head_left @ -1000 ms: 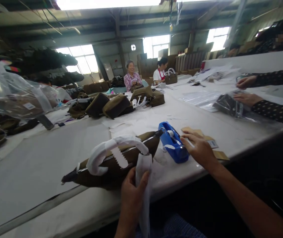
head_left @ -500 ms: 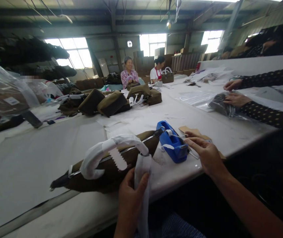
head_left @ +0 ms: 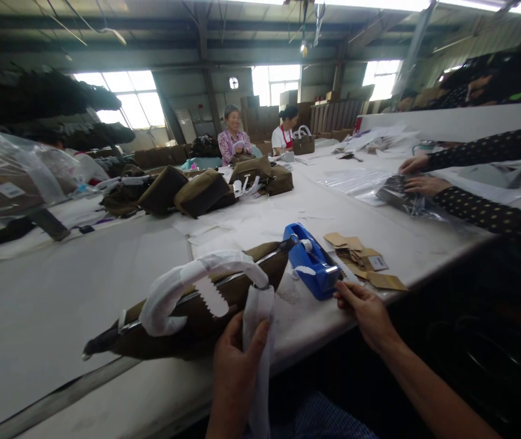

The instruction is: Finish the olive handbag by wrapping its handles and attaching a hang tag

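Olive bag (head_left: 205,305), handle wrapped in white paper (head_left: 196,277), lies along the desk's (head_left: 59,292) near edge. Left hand (head_left: 235,366) grips the hanging white paper strip (head_left: 256,341). Right hand (head_left: 365,308), fingers pinched, touches the blue tape dispenser (head_left: 310,265); brown cards (head_left: 365,262) lie just beside it.

Olive bags (head_left: 198,190) piled mid-table; card tags (head_left: 365,262), co-worker's dotted sleeves (head_left: 489,210), far windows (head_left: 123,97)

My left hand (head_left: 235,360) pinches soft, matt white wrapping paper (head_left: 260,341) around the handle of the olive cloth bag (head_left: 205,311). Its zipper looks metal. My right hand (head_left: 365,308) touches the glossy blue plastic tape dispenser (head_left: 310,268).
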`<action>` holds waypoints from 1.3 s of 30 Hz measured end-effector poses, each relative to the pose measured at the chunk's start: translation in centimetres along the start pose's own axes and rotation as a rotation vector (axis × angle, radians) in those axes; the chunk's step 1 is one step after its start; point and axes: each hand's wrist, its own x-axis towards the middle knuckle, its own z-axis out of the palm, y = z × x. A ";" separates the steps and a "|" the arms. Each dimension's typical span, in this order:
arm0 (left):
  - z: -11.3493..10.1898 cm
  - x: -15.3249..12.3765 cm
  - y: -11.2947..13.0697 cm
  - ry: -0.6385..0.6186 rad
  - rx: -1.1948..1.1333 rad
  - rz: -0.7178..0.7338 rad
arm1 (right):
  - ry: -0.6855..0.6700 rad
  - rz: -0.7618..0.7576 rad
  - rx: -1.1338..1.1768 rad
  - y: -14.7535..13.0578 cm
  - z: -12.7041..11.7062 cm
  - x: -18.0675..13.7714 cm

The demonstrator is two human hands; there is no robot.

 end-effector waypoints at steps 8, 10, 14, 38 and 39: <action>-0.4 0.3 -0.3 -0.022 0.030 0.005 | 0.047 -0.283 -0.335 -0.2 -2.6 -1.1; -0.6 0.5 -0.4 -0.048 0.054 0.010 | -0.010 -0.557 -0.489 -0.8 -3.7 -2.2; -0.7 0.8 -0.7 -0.050 0.057 0.018 | -0.284 -1.020 -0.655 -3.5 -4.7 -3.7; -0.4 0.0 0.3 -0.102 -0.011 0.132 | -0.606 -0.586 -0.628 -10.3 10.0 -5.0; -0.5 0.0 0.2 -0.101 -0.003 0.135 | -0.599 -0.592 -0.653 -10.4 10.0 -5.0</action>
